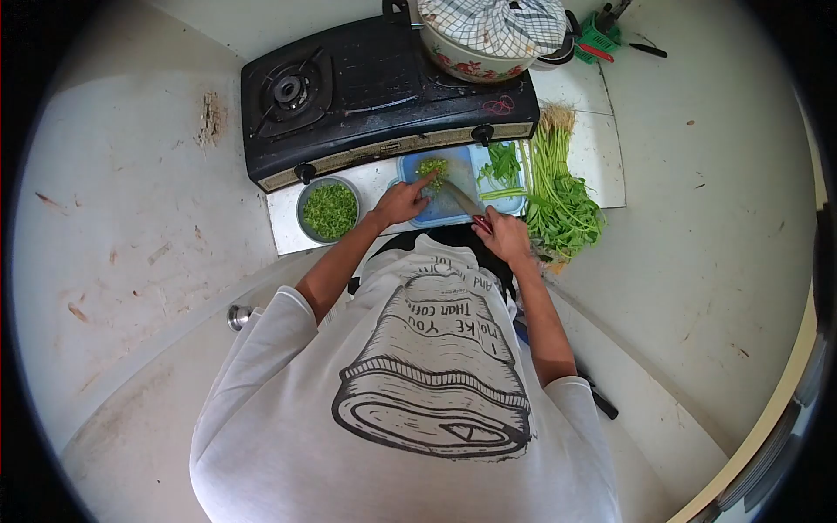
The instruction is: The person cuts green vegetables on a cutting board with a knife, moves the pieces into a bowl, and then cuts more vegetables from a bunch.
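Observation:
My right hand [506,234] is wrapped round the red handle of a knife [462,199], whose blade points up and left over a blue cutting board [465,166]. With its index finger stretched toward the chopped greens [432,167] on the board, my left hand [404,202] lies at the board's left edge, near the knife tip. It seems to hold nothing. Leafy pieces [501,164] and a few cut stems [501,193] rest on the board's right side. A grey bowl [302,218] of chopped greens stands left of the board.
Behind the board stands a black two-burner stove [375,78], with a cloth-covered pot [479,65] on its right side. A bunch of leafy stems [551,170] lies right of the board. At the back right are a green basket [599,37] and a black-handled utensil [649,50].

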The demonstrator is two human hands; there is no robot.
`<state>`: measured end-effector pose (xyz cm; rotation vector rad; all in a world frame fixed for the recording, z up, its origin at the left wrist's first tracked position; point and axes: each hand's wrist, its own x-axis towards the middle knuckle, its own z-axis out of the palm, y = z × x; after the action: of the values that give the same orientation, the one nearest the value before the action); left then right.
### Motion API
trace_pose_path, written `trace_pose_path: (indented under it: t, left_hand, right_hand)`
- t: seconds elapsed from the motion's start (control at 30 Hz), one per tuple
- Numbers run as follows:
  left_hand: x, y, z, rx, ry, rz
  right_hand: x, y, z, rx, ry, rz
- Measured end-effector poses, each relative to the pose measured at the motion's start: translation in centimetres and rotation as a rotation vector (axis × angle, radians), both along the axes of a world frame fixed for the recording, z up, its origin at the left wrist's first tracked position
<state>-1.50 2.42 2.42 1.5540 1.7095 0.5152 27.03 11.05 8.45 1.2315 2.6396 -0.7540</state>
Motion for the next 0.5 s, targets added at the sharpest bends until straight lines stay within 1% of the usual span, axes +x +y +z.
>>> trace_pose_path:
  t: [0.07, 0.17, 0.3, 0.33, 0.43, 0.5]
  left_hand:
    - [0.0, -0.4, 0.7, -0.029, -0.093, 0.088]
    - [-0.1, -2.0, -0.6, 0.012, -0.186, 0.261]
    - [-0.3, -4.6, -0.7, 0.051, -0.192, 0.360]
    - [-0.3, -5.1, -0.8, 0.047, -0.200, 0.377]
    - [-0.2, -6.3, -1.4, 0.076, -0.235, 0.431]
    - [-0.3, -7.0, -1.4, 0.091, -0.240, 0.459]
  right_hand:
    - [0.4, -0.1, 0.0, 0.003, 0.031, -0.003]
    - [0.7, -0.2, -1.3, 0.011, 0.146, -0.026]
    - [0.1, -0.3, -2.2, 0.076, 0.144, 0.047]
    - [-0.1, -0.3, -2.4, 0.038, 0.058, 0.057]
    - [-0.7, -0.5, -3.2, 0.089, -0.036, 0.090]
    - [-1.2, -0.1, -3.9, 0.075, -0.068, 0.098]
